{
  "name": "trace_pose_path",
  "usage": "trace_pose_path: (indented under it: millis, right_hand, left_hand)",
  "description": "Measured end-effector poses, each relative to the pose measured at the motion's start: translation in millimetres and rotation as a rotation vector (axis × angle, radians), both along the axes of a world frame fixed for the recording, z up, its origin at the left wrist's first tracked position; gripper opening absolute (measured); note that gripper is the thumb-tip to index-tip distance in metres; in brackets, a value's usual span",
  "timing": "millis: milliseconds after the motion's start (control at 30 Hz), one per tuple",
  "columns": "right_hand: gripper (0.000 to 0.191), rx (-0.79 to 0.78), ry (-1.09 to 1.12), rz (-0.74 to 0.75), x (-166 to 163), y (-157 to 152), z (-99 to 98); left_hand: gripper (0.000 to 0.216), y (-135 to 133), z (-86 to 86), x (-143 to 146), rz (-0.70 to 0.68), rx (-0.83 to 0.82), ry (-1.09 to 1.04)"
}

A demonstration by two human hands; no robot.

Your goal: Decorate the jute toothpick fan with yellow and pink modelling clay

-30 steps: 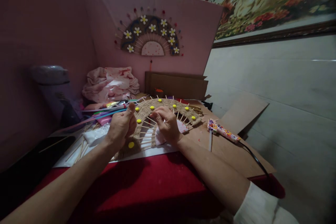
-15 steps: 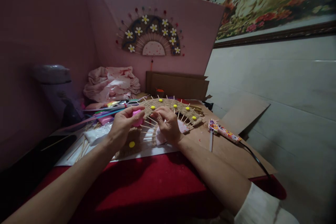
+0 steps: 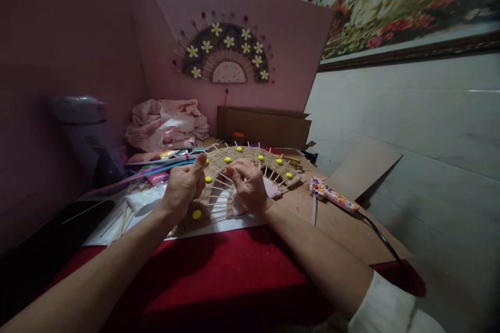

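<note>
- On counter point(image 3: 234, 265), centre, atop white sheet point(image 3: 219, 227): half-round woven fan point(image 3: 248, 160), lying flat, yellow dots point(image 3: 195, 214) along band.
- Left hand point(image 3: 183, 190): curled, thumb up against band's left end; contents, if any, not discernible.
- Right hand point(image 3: 250, 187): fingertips bent down onto stick spokes point(image 3: 219, 195); pinching or merely pressing, not discernible.
- Judged light; band fairly stiff, stick spokes thin and snappable, yellow dots liable to pop off.
- Best held by band, both sides; never by stick tips.

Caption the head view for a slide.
Left hand and right hand at a woven half-round fan with yellow dots.
</note>
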State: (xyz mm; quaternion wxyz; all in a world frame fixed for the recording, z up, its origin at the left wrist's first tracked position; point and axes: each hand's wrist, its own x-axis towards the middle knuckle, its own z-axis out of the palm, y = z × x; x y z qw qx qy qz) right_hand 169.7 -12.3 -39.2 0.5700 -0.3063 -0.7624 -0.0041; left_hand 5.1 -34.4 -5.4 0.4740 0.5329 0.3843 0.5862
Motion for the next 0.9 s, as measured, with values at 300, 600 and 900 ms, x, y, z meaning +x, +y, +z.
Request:
trace_pose_path:
  millis: [300,600,900]
  right_hand:
    - [0.013,-0.034,0.037,0.037,-2,-4,0.2]
    - [0.024,-0.088,0.032,0.084,-2,-5,-3.0]
    - [0.023,-0.201,0.11,0.151,-5,-3,-1.0]
  left_hand:
    - [0.039,6,-10.4,0,-0.116,0.086,-0.006]
    - [0.036,8,-12.9,4,-0.143,0.238,0.024]
    - [0.03,10,-14.6,-1,-0.056,0.287,0.207]
